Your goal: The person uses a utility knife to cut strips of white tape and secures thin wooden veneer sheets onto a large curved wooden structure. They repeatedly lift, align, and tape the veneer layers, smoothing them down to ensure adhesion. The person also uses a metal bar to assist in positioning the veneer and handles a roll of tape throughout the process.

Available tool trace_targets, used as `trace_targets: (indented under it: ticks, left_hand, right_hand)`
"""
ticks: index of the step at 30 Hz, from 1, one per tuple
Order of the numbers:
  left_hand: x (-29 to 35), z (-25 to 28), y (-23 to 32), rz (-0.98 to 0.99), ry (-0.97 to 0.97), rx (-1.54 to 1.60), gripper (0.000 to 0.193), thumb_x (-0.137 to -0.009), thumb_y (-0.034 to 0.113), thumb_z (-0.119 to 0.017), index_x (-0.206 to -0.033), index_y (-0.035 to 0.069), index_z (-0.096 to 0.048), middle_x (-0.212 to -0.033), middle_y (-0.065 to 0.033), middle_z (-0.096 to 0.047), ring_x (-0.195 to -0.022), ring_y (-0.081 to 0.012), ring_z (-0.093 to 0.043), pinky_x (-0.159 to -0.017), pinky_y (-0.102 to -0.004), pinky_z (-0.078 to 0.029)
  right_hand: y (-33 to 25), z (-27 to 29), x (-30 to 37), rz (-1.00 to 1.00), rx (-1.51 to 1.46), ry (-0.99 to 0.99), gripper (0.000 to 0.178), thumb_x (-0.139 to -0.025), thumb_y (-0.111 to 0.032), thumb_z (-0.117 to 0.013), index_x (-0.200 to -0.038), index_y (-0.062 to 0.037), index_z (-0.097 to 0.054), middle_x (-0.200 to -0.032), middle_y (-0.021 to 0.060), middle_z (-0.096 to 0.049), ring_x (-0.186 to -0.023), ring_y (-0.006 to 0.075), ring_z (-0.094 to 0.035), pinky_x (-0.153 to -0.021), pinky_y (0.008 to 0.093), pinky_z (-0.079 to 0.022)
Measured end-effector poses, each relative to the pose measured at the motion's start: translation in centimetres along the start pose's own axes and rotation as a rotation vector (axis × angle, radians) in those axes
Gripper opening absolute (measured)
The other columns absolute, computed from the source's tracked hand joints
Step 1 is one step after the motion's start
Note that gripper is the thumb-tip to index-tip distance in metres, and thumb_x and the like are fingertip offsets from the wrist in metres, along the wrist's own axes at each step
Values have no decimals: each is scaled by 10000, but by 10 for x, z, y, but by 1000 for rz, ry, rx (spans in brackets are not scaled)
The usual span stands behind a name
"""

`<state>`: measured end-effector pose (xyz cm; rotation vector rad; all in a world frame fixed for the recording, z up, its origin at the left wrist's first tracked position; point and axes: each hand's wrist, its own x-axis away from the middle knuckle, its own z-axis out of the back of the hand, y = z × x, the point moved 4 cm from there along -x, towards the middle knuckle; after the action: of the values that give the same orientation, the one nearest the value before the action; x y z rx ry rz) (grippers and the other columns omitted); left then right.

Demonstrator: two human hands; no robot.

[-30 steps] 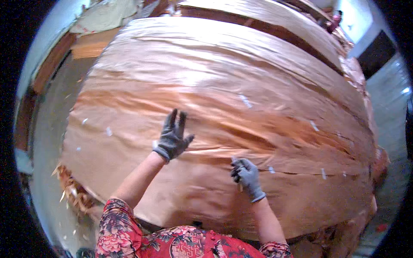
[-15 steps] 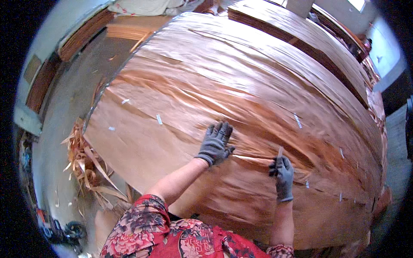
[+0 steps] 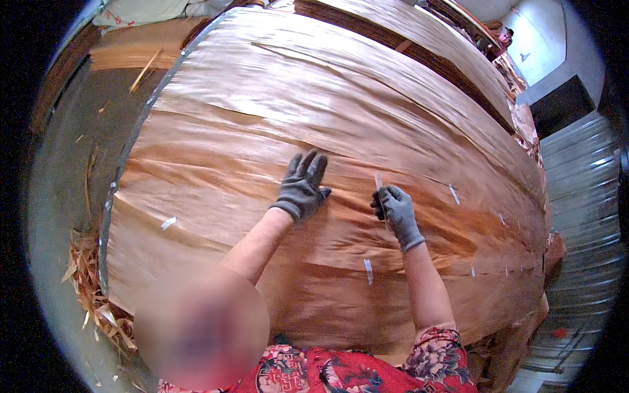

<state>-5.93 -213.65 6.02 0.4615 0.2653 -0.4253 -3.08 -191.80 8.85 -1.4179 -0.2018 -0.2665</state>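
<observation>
A broad, wrinkled sheet of brown wood veneer (image 3: 321, 262) spreads out in front of me, with ripples and darker folds across its middle. My left hand (image 3: 303, 188), in a grey glove, lies on it with the fingers stretched out and holds nothing. To its right, my gloved right hand (image 3: 398, 215) is closed on a slim, pale, flat strip (image 3: 378, 179) that sticks up past the fingers; its exact kind is unclear. Short white pieces of tape (image 3: 368, 271) dot the veneer, one below the right hand and others towards the right and left.
Behind the sheet stands another veneer stack (image 3: 406, 46). More stacked sheets (image 3: 134, 46) are at the far left. Veneer scraps (image 3: 98, 295) lie on the floor by the left edge. Clear plastic sheeting (image 3: 580, 196) lies at the right. A person (image 3: 504, 38) is in the far right background.
My right hand has moved up and left, closer to my left hand, still with the strip. The left hand remains flat on the veneer. The whole view has shifted.
</observation>
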Motion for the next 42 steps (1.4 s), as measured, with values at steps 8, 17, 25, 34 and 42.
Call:
trace_targets:
  ticks: [8, 17, 25, 34, 42]
  left_hand:
    - [1, -10, -15, -12, 60, 149, 807, -778, 315, -609, -1410, 33, -196, -1424, -112, -316, -1339, -308, -221, -1095, -462, -140]
    - [-55, -27, -7, -199, -94, -64, 628, -828, 256, -509, -1385, 72, -284, -1357, -110, -410, -1299, -298, -303, -1064, -455, -246]
    - [-123, -36, 9, -185, 73, -152, 732, -810, 183, -567, -1426, 115, -178, -1394, -160, -343, -1285, -327, -314, -1049, -434, -268]
    - [-134, -78, 15, -82, -104, 6, 838, -793, 465, -549, -1416, 48, -175, -1475, -146, -166, -1369, -309, -104, -1111, -423, -82]
    - [-138, -67, 10, -57, -142, 213, 870, -760, 494, -583, -1397, 24, -220, -1449, -187, -216, -1354, -330, -145, -1100, -445, -115]
  right_hand:
    - [-7, -48, -94, -131, 348, -5, 404, -840, -362, -592, -650, -7, -629, -539, 69, -576, -509, 126, -553, -476, 281, -425]
    - [-18, -43, -125, -89, 1114, -86, 750, -738, -684, -480, -835, 36, -664, -932, 269, -611, -956, 396, -585, -822, 426, -470]
    - [-22, -34, -114, -63, 1149, -198, 633, -796, -568, -455, -937, 17, -652, -998, 269, -595, -959, 396, -585, -850, 442, -457]
    - [-4, -43, -72, 257, 1055, -10, 202, -814, -267, -502, -792, -80, -576, -778, 194, -618, -754, 384, -600, -658, 482, -466]
    - [13, -77, -15, 322, 742, -221, 188, -833, -234, -564, -826, -47, -577, -647, 135, -573, -585, 289, -581, -534, 388, -445]
